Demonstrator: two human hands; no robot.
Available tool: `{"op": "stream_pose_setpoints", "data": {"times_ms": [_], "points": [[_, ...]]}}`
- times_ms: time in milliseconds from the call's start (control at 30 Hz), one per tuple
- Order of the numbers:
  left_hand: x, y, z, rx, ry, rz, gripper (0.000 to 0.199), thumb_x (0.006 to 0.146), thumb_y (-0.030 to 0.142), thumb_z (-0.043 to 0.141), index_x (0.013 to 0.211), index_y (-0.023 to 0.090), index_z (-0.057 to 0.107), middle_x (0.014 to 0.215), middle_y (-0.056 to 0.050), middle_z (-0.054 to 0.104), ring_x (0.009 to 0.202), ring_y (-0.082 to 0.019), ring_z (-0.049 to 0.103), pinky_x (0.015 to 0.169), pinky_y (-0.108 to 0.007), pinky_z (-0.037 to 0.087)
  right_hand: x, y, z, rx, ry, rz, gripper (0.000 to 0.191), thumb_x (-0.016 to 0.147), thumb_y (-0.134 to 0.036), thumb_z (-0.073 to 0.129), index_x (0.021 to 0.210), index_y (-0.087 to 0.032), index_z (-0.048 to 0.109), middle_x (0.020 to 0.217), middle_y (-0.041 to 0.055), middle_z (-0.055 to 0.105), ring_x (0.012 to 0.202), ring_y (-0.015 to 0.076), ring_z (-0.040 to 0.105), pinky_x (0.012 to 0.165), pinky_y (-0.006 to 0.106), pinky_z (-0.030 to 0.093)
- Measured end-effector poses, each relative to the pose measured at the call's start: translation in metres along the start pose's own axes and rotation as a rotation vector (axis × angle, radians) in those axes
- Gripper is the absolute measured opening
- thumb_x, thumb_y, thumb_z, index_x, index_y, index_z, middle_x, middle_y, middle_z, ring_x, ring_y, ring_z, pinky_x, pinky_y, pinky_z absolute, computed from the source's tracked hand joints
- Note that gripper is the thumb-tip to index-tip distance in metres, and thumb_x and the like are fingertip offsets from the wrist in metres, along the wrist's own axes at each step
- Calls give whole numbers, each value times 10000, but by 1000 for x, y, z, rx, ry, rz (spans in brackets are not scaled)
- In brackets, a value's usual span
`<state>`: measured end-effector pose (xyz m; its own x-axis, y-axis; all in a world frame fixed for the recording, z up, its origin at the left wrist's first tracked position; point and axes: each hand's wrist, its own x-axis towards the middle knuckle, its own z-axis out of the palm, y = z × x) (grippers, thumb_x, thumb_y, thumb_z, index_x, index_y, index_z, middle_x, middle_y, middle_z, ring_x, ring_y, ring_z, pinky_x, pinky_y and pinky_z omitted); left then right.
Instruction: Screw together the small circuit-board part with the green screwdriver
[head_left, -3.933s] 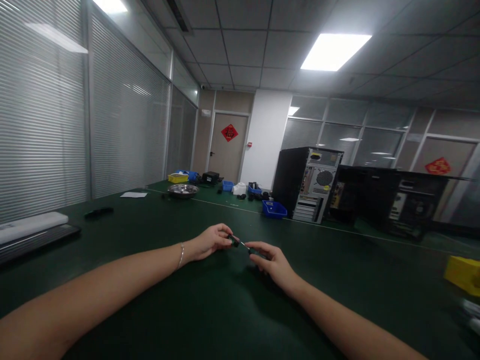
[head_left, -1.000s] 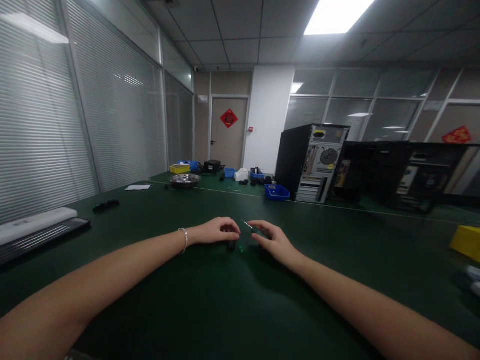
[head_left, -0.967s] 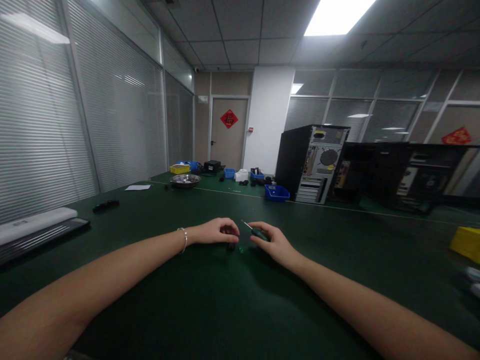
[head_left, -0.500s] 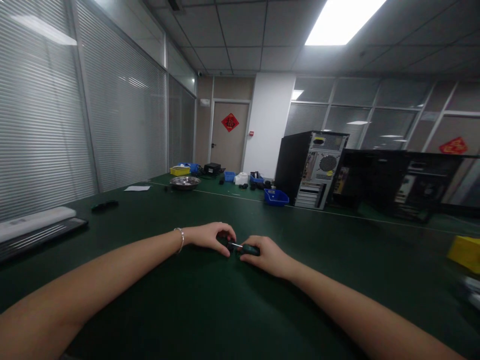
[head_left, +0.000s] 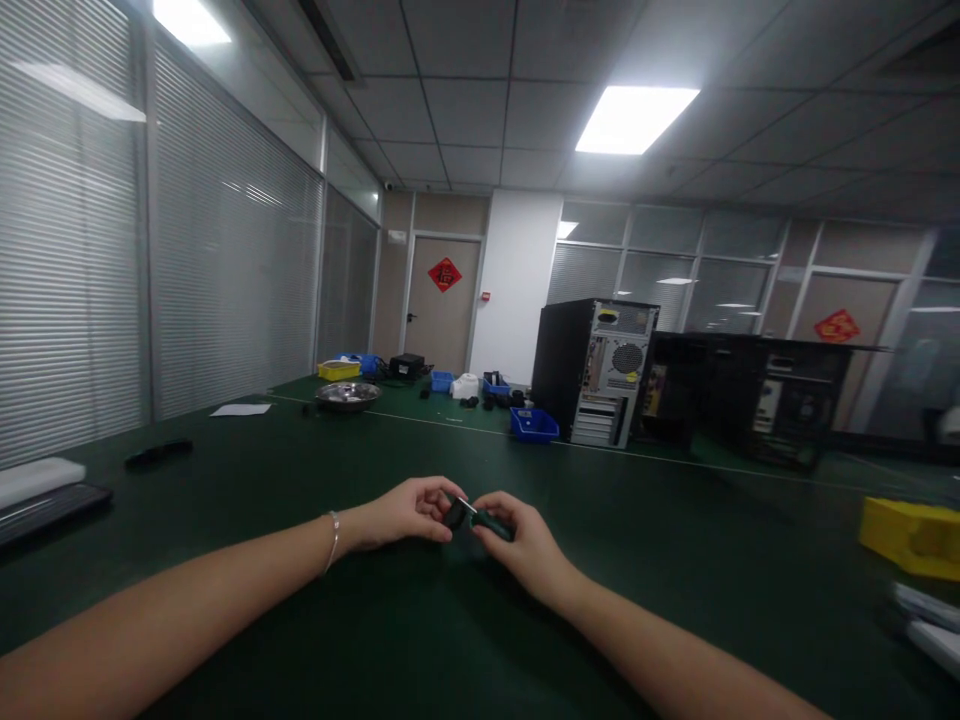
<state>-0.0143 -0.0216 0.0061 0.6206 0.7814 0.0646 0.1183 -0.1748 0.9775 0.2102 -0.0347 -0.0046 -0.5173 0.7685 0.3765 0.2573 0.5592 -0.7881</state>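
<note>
My left hand [head_left: 420, 510], with a bracelet at the wrist, pinches a small black part [head_left: 455, 514] over the green table [head_left: 390, 640]. My right hand [head_left: 517, 535] is closed around the dark green handle of a screwdriver [head_left: 493, 525]. The metal shaft points up and left, its end at the black part between my two hands. Whether the tip sits in the part or only beside it is too small to tell.
Behind stand a computer tower [head_left: 592, 372], a blue bin [head_left: 534, 425] and a metal bowl [head_left: 348, 396]. White paper [head_left: 241, 410] and a black object [head_left: 159, 453] lie left. A yellow bin [head_left: 911, 537] is at the right.
The view has tilted up and turned slightly right. The black part shows more clearly in my left fingers, and the screwdriver is more steeply slanted. Both hands keep their hold.
</note>
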Motion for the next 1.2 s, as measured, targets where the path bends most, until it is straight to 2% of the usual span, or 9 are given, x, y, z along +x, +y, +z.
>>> {"op": "stream_pose_setpoints", "data": {"times_ms": [267, 500, 633, 733, 800, 867, 967, 1067, 1200], "points": [[1, -2, 5, -10, 43, 20, 529, 613, 172, 758, 1101, 204, 559, 894, 1, 540, 829, -147, 543, 786, -333, 435, 1, -2, -1, 59, 44, 9, 232, 811, -303, 600, 1006, -180, 578, 928, 45, 623, 844, 207, 602, 745, 321, 481], [0, -1, 7, -15, 60, 15, 528, 609, 168, 759, 1099, 202, 567, 854, 10, 532, 789, -132, 536, 748, -304, 428, 4, 8, 2, 83, 63, 5, 247, 785, -299, 630, 1001, -184, 603, 962, 52, 637, 913, 227, 597, 825, 357, 468], [1, -2, 6, -20, 61, 20, 534, 603, 166, 764, 1098, 200, 567, 849, 11, 541, 805, -140, 540, 749, -305, 429, 5, 11, 3, 116, 86, 40, 273, 751, -312, 665, 985, -188, 602, 913, 43, 643, 860, 229, 608, 759, 346, 482], [1, -3, 5, -31, 59, 24, 524, 608, 170, 762, 1094, 199, 567, 853, 11, 544, 803, -139, 540, 749, -307, 432, 5, 9, 1, 118, 89, 47, 235, 747, -309, 671, 940, -189, 613, 890, 36, 636, 867, 225, 601, 766, 337, 472], [2, -5, 4, -37, 60, 29, 523, 615, 174, 759, 1100, 199, 563, 851, 10, 545, 797, -137, 540, 746, -307, 433, 4, 9, 1, 121, 84, 50, 216, 747, -301, 671, 923, -189, 616, 895, 35, 629, 829, 209, 598, 719, 312, 474], [3, -7, 3, -45, 57, 27, 526, 619, 178, 757, 1106, 198, 559, 858, 8, 548, 798, -136, 543, 749, -309, 434, 4, 10, 1, 143, 71, 74, 214, 755, -301, 662, 931, -191, 608, 896, 32, 621, 741, 178, 587, 611, 269, 465], [4, -10, 1, -57, 52, 21, 528, 620, 188, 758, 1109, 195, 557, 869, 4, 551, 812, -140, 548, 760, -311, 434, 5, 14, 2, 184, 68, 101, 219, 767, -301, 648, 950, -197, 588, 882, 19, 601, 584, 111, 529, 468, 208, 395], [5, -13, 0, -52, 54, 29, 536, 623, 195, 758, 1118, 190, 553, 874, -1, 558, 817, -140, 549, 761, -308, 432, 4, 17, 3, 218, 57, 121, 221, 786, -309, 622, 971, -202, 564, 770, -21, 563, 440, 54, 423, 381, 177, 310], [6, -14, 1, -50, 51, 38, 535, 627, 181, 752, 1124, 181, 554, 865, -3, 571, 814, -141, 556, 757, -303, 435, 1, 16, 3, 259, 31, 137, 221, 801, -327, 599, 968, -193, 544, 583, -73, 476, 385, 51, 382, 358, 168, 286]]}}
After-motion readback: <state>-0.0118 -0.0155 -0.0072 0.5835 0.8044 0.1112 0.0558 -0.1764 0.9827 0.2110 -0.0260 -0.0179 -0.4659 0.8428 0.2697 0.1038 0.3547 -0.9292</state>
